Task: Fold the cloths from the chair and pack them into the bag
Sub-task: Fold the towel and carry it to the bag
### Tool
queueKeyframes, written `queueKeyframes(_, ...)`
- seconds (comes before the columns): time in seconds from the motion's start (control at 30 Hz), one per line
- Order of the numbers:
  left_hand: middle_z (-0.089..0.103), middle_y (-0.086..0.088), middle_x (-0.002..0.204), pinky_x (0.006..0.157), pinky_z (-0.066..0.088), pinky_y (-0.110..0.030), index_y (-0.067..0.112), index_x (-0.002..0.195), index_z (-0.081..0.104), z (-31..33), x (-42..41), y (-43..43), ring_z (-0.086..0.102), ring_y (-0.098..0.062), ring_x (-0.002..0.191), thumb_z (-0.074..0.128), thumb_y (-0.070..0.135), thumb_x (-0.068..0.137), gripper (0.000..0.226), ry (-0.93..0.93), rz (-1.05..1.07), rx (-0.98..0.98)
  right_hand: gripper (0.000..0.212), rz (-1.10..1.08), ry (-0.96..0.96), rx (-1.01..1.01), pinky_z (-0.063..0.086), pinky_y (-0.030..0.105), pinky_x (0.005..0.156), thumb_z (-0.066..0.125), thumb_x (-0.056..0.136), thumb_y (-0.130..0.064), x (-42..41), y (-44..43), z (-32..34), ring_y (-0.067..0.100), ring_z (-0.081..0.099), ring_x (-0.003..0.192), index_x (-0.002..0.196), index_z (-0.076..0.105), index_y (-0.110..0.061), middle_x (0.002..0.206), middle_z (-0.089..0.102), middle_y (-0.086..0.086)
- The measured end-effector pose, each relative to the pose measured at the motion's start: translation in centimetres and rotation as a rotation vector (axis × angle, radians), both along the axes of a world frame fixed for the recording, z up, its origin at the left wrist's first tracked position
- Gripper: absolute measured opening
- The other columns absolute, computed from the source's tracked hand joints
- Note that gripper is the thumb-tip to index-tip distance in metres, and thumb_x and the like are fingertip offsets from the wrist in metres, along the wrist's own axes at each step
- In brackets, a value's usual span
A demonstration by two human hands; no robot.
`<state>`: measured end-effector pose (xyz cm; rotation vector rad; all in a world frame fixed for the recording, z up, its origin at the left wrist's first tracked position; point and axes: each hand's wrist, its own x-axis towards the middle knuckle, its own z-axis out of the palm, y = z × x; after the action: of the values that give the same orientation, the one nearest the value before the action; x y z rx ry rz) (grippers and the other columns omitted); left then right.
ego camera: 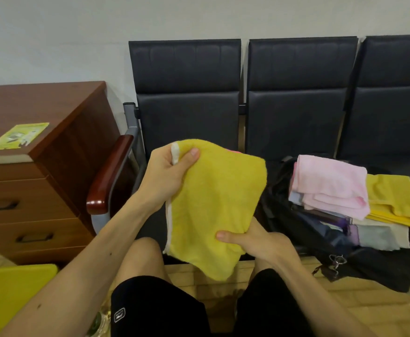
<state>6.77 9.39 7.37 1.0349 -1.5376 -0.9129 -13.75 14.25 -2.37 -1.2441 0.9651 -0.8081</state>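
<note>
Two bare hands hold a folded yellow cloth [213, 203] at centre, before a row of dark chairs [187, 98]. The left hand [167, 173] pinches its corner at 11 o'clock; the right hand [255, 242] grips its edge at 5 o'clock. At 3 o'clock, a black bag [369, 271] bears stacked cloths [379, 235], a pink cloth [330, 186] on top.

Cloth [213, 205] centre, before chair row [187, 113]. Bag [345, 263] right of it, on middle seat; folded cloths [330, 188] piled on bag. Drawer cabinet [53, 166] far left.

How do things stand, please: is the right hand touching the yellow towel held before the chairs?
Touching. The head view shows the right hand pinching the yellow towel near its lower edge, the thumb pressed flat on the front.
</note>
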Motion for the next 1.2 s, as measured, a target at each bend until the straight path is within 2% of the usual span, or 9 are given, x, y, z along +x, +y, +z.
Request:
queueKeyframes(0.17, 0.071, 0.007, 0.089, 0.068, 0.055, -0.017, 0.028, 0.087, 0.067, -0.6, 1.7, -2.1, 0.069, 0.0, 0.076, 0.062, 0.027, 0.097, 0.01, -0.049, 0.286, 0.103, 0.064, -0.033, -0.201, 0.154, 0.058, 0.036, 0.084, 0.098, 0.045, -0.037, 0.3, 0.4, -0.4, 0.026, 0.07, 0.104, 0.103, 0.078, -0.019, 0.114, 0.073, 0.011)
queueKeyframes(0.3, 0.074, -0.013, 0.108, 0.074, 0.056, -0.037, 0.012, 0.115, 0.068, -3.1, 2.6, -2.6, 0.073, -0.024, 0.094, 0.067, 0.033, 0.092, 0.031, 0.437, 0.182, 0.719, 0.077, -0.068, -0.243, 0.067, 0.058, 0.028, 0.073, 0.098, 0.033, -0.05, 0.8, 0.3, 2.2, 0.019, 0.073, 0.094, 0.101, 0.074, -0.023, 0.106, 0.076, 0.004)
queueKeyframes(0.37, 0.07, -0.016, 0.12, 0.087, 0.053, -0.043, 0.01, 0.127, 0.065, -4.5, 2.1, -1.5, 0.07, -0.029, 0.107, 0.059, 0.047, 0.094, 0.05, 0.652, 0.052, 0.786, 0.077, -0.1, -0.277, 0.05, 0.058, 0.026, 0.07, 0.097, 0.031, -0.052, 1.0, 0.3, 3.0, 0.018, 0.074, 0.091, 0.099, 0.075, -0.023, 0.103, 0.076, 0.003)
queueKeyframes(0.47, 0.063, -0.018, 0.133, 0.108, 0.041, -0.049, 0.008, 0.127, 0.067, -6.9, 1.5, 0.5, 0.06, -0.034, 0.123, 0.049, 0.071, 0.085, 0.078, 0.853, -0.113, 0.799, 0.046, -0.159, -0.32, 0.06, 0.058, 0.026, 0.067, 0.093, 0.048, -0.041, 1.1, 0.8, 3.8, 0.019, 0.074, 0.088, 0.088, 0.08, -0.022, 0.1, 0.077, 0.005)
queueKeyframes(0.57, 0.057, -0.019, 0.14, 0.106, 0.044, -0.053, 0.008, 0.132, 0.063, -8.7, 0.7, 2.7, 0.055, -0.037, 0.128, 0.068, 0.072, 0.068, 0.091, 0.891, -0.339, 0.91, 0.018, -0.208, -0.388, 0.136, 0.061, 0.036, 0.069, 0.073, 0.066, -0.026, 1.2, 1.1, 4.1, 0.023, 0.075, 0.085, 0.082, 0.08, -0.02, 0.097, 0.077, 0.009)
queueKeyframes(0.7, 0.071, -0.016, 0.119, 0.084, 0.06, -0.039, 0.007, 0.122, 0.066, -9.0, 0.7, 2.8, 0.071, -0.028, 0.105, 0.069, 0.033, 0.078, 0.051, 0.562, -0.226, 0.868, 0.028, -0.243, -0.208, 0.138, 0.057, 0.047, 0.087, 0.069, 0.078, -0.027, 0.2, 0.3, 4.1, 0.027, 0.073, 0.095, 0.101, 0.074, -0.013, 0.105, 0.075, 0.011)
queueKeyframes(0.83, 0.073, -0.013, 0.113, 0.093, 0.055, -0.039, 0.005, 0.115, 0.071, -8.4, 1.9, 1.6, 0.072, -0.025, 0.103, 0.076, 0.027, 0.073, 0.047, 0.203, -0.106, 0.795, 0.02, -0.327, 0.045, 0.147, 0.058, 0.023, 0.061, 0.071, 0.087, -0.023, -1.3, -1.2, 2.2, 0.015, 0.075, 0.082, 0.101, 0.072, -0.01, 0.098, 0.077, 0.007)
queueKeyframes(1.03, 0.075, -0.013, 0.107, 0.08, 0.057, -0.037, 0.004, 0.112, 0.07, -8.1, 1.8, 0.8, 0.073, -0.026, 0.098, 0.078, 0.031, 0.074, 0.047, 0.284, 0.003, 0.936, 0.044, -0.452, 0.148, 0.044, 0.055, 0.022, 0.065, 0.08, 0.08, -0.028, -1.1, -1.8, 1.8, 0.01, 0.07, 0.088, 0.117, 0.058, -0.017, 0.105, 0.07, -0.002)
queueKeyframes(1.2, 0.074, -0.014, 0.107, 0.078, 0.056, -0.038, 0.004, 0.121, 0.066, -7.9, 2.4, 0.4, 0.073, -0.027, 0.096, 0.082, 0.032, 0.069, 0.061, 0.344, 0.056, 0.969, 0.059, -0.408, 0.139, -0.028, 0.055, 0.018, 0.059, 0.078, 0.081, -0.009, -1.7, -1.5, 1.9, 0.009, 0.073, 0.075, 0.126, 0.042, -0.025, 0.092, 0.071, 0.0)
